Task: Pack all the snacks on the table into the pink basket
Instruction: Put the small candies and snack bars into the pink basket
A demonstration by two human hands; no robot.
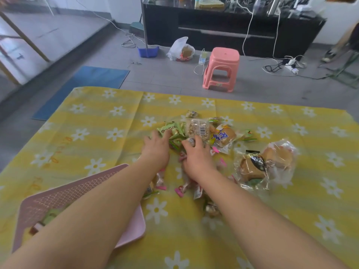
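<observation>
My left hand lies spread on the green packets, my right hand curls over the mid-table snacks, pinch unclear; light, slippery wrappers, I judge, so scoop by the bodies, gently on soft buns, toward the pink basket near-left.

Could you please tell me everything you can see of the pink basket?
The pink basket looks plastic: shallow, rectangular, rounded corners, smooth rim, perforated base. It lies near left on the yellow flowered cloth. The left forearm crosses over it, hiding part. A green-wrapped snack and a brown one lie inside.
</observation>
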